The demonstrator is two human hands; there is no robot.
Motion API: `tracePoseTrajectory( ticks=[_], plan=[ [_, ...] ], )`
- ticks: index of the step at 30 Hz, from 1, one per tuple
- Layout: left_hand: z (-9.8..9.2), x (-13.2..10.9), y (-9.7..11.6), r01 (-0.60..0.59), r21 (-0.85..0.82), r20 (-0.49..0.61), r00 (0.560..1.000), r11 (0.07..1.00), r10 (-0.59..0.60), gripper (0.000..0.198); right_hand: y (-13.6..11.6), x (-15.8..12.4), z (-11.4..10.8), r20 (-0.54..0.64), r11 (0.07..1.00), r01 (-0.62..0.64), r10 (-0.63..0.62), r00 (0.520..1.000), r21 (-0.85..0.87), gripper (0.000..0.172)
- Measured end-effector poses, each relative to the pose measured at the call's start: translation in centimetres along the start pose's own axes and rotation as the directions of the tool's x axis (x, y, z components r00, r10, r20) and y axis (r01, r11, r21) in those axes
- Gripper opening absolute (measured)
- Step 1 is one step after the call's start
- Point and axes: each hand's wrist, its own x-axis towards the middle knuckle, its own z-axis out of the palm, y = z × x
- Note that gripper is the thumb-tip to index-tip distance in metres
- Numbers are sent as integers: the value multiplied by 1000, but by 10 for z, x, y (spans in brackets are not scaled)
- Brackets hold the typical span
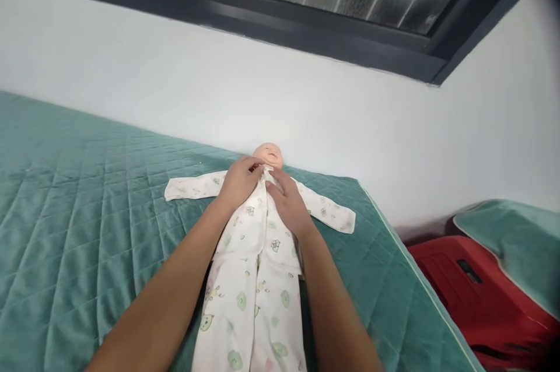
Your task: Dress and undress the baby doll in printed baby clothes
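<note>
A baby doll (268, 152) lies on its back on a green quilted cover, its head toward the wall. It wears a white baby jacket (245, 226) with small printed animals, sleeves spread to both sides, and matching trousers (236, 313) below. My left hand (242, 178) is at the jacket's collar on the left, fingers bent and closed on the cloth edge. Across from it, my right hand (286, 198) rests on the jacket's right front, its fingertips at the collar opening. The doll's hands do not show.
The green quilted cover (109, 214) spreads widely to the left and ends in a piped edge on the right. A white wall (306, 109) rises behind the doll, under a dark window frame (284, 25). Beyond the right edge stands a red suitcase (472, 296) with green cloth (516, 244) over it.
</note>
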Motion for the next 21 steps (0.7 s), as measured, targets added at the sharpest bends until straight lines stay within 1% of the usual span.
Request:
tracePoseTrajectory(
  ticks=[2,4,7,9,12,14,18,21],
  plan=[
    [-2,-13,3,-34,-16,-56,998,999,33,23,-4,-15,2,-18,999,13,-14,1000,-30,44],
    [-3,-26,5,-69,-18,-72,995,997,67,21,-8,-29,5,-66,999,26,-28,997,-44,46],
    [-6,-40,7,-94,-53,-54,994,994,91,20,-14,-42,8,-140,998,43,-48,989,-44,40],
    [-8,-44,7,-82,-84,-27,996,993,80,19,-16,-45,8,-162,997,61,-69,984,-51,33],
    [-11,-42,7,-40,-123,22,999,992,43,18,-19,-44,8,-160,991,82,-98,982,-105,24],
    [-12,-38,6,-12,-157,54,998,988,21,17,-21,-41,10,-177,982,70,-102,979,-176,21],
    [-15,-28,-1,67,-258,157,987,964,-27,12,-31,-37,18,-264,936,-45,-53,963,-350,19],
    [-16,-24,-5,110,-286,208,977,952,-50,10,-39,-34,24,-269,901,-97,-23,963,-424,22]
  ],
)
